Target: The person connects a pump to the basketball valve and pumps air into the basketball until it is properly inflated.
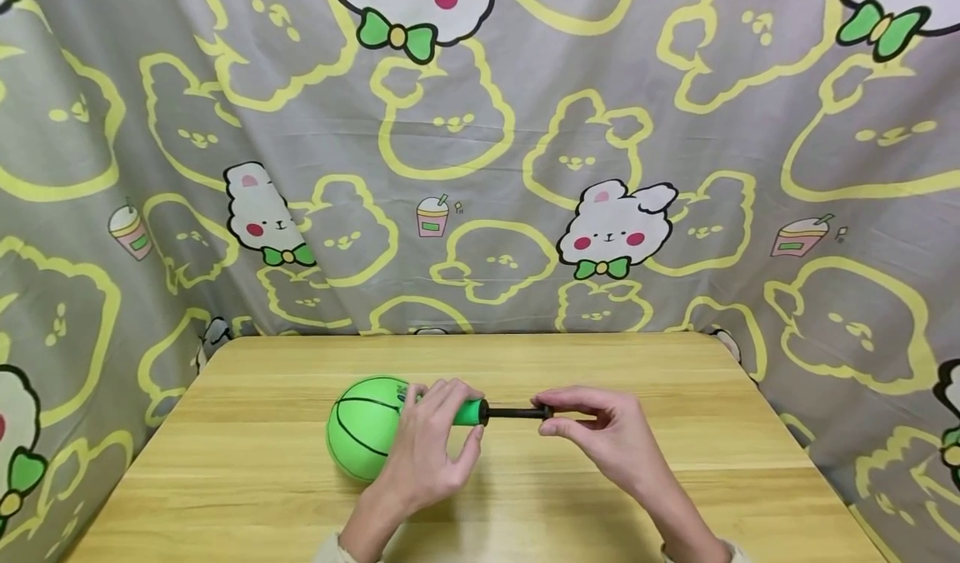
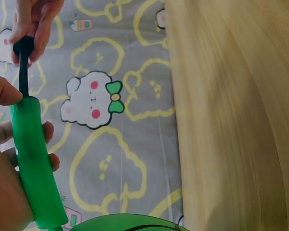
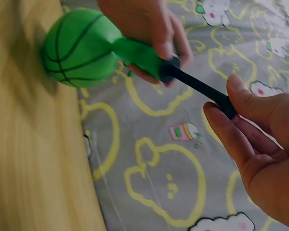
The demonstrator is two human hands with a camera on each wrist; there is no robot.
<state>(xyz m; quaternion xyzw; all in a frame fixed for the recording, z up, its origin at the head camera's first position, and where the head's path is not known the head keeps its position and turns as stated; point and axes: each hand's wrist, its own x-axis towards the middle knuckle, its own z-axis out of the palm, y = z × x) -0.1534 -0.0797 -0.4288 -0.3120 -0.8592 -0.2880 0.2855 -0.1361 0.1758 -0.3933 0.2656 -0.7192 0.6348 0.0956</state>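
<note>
A green ball [image 1: 362,430] with black seam lines, like a small basketball, sits on the table at the left of the hands. My left hand [image 1: 429,442] grips the green barrel of a hand pump [image 2: 34,159], whose near end meets the ball in the right wrist view. Out of the barrel runs a black rod [image 1: 516,413], drawn well out. My right hand [image 1: 603,434] pinches the black end knob [image 3: 227,108] of that rod between thumb and fingers. The left hand's palm hides part of the barrel and of the ball in the head view.
The wooden table [image 1: 247,463] spreads round the ball and both hands. Behind it and at the sides hangs a grey curtain [image 1: 480,155] with cartoon rabbits and yellow outlines, close to the table's back edge.
</note>
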